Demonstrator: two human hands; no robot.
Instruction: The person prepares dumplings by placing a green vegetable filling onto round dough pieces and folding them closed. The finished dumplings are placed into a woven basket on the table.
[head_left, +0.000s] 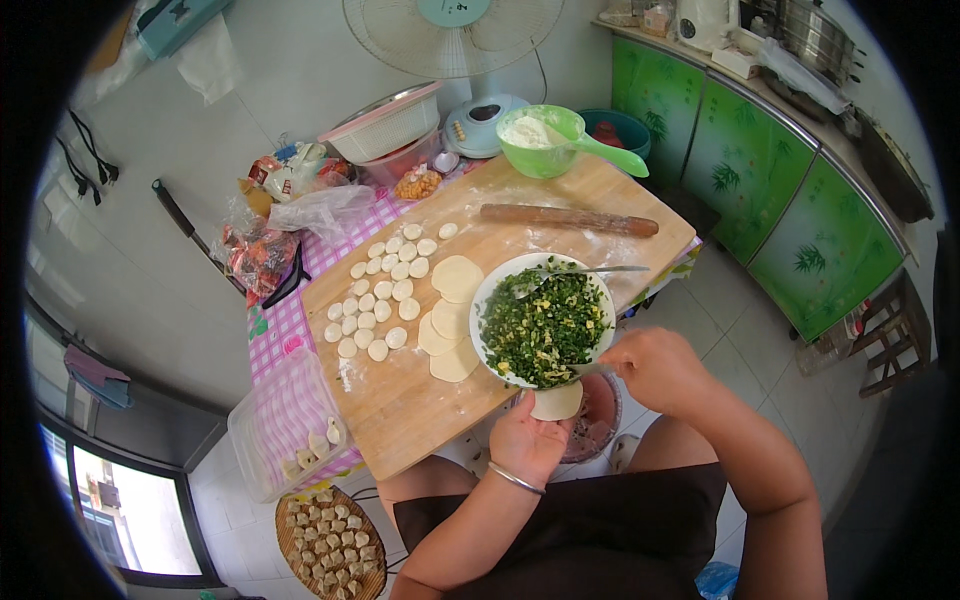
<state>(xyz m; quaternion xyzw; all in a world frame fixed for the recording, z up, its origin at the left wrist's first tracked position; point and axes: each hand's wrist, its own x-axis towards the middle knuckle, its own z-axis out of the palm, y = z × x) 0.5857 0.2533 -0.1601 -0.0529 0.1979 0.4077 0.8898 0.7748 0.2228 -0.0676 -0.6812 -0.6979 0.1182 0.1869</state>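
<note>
My left hand (531, 439) holds a round dough wrapper (558, 402) flat, just below the rim of a white bowl (474, 300). Chopped greens with bits of yellow egg (540, 330) fill the bowl. With my right hand (652, 371) I grip the handle of a metal spoon (585, 368), whose tip is down in the filling at the bowl's near side. A second spoon (600, 269) rests across the bowl's far side. Left of the bowl lie several rolled wrappers (452, 360), partly overlapping, and beyond them many small flattened dough pieces (382, 290).
A floury wooden board (420, 420) carries a rolling pin (570, 220) and a green flour scoop (544, 157). A clear plastic tray (262, 420) holds several dumplings at the left. More dumplings sit on a woven tray (330, 544) below it. A pink bucket (600, 420) stands under the board's edge.
</note>
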